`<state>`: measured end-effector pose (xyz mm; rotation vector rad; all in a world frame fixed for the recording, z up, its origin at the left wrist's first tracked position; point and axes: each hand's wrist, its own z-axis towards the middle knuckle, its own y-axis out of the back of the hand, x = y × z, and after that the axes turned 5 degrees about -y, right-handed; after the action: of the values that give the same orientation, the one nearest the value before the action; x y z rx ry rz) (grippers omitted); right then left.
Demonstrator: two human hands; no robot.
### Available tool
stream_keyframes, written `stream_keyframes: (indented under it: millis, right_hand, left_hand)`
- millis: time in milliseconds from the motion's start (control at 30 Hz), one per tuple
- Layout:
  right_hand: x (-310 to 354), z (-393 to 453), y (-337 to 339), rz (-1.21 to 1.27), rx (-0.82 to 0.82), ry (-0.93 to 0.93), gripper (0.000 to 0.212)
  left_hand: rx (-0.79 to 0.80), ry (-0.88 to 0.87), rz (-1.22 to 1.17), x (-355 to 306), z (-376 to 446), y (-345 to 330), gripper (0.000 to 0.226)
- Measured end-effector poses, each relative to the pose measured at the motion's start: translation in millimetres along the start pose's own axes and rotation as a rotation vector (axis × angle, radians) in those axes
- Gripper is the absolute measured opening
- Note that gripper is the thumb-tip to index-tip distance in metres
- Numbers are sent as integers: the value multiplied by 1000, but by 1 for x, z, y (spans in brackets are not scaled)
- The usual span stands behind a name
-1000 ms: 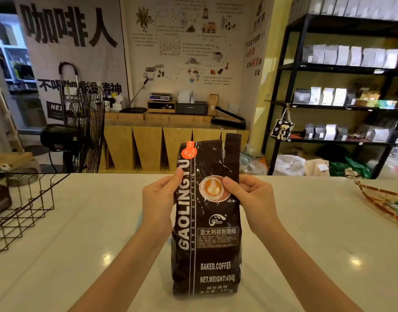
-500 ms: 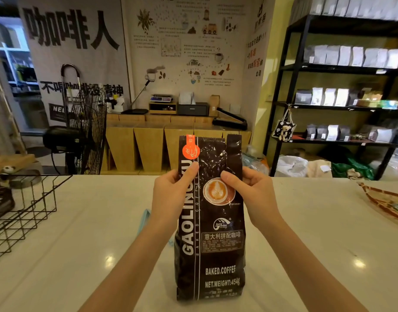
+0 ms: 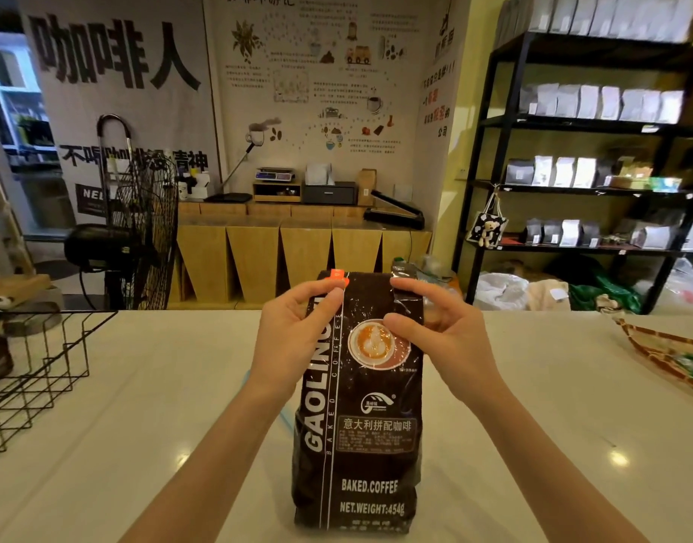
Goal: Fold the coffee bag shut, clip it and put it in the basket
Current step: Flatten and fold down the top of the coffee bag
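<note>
A dark brown coffee bag [image 3: 358, 425] with white lettering and a latte picture stands upright on the white counter [image 3: 141, 405]. My left hand [image 3: 290, 339] pinches its upper left edge. My right hand [image 3: 431, 335] pinches its upper right edge, thumb on the front. The bag's top is bent over backward, so the top edge sits low and flat. A light blue clip [image 3: 284, 413] shows as a thin sliver behind my left forearm, mostly hidden. The black wire basket [image 3: 43, 370] sits at the counter's left edge.
A woven tray [image 3: 666, 354] lies at the counter's right edge. Beyond the counter stand a black floor fan [image 3: 141, 237], wooden cabinets and a black shelf rack [image 3: 595, 182] with bags.
The bag's tall top has been folded down backward, so the bag now looks shorter. Both hands have slid up to its top corners.
</note>
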<state>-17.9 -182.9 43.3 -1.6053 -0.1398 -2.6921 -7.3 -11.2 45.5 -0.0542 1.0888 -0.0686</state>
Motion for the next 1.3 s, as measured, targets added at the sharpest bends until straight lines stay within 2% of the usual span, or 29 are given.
stream_keyframes:
  millis: [233, 433, 567, 733, 933, 1100, 1300]
  right_hand:
    - [3, 4, 10, -8, 106, -86, 41]
    - [7, 7, 11, -43, 117, -124, 28]
    - [6, 10, 9, -65, 98, -146, 12]
    - [5, 10, 9, -160, 52, -130, 3]
    - [5, 12, 7, -155, 71, -137, 23]
    - [3, 13, 5, -78, 85, -196, 11]
    - [2, 13, 5, -19, 69, -209, 14]
  left_hand:
    - [157, 87, 140, -6, -4, 13, 55]
    - [165, 88, 179, -11, -4, 18, 35]
    - [120, 102, 162, -11, -7, 17, 33]
    - [89, 133, 116, -11, -10, 15, 24]
    - [105, 191, 45, -9, -9, 15, 17]
    - [77, 255, -141, -7, -10, 10, 11]
    - [45, 246, -159, -5, -9, 9, 10]
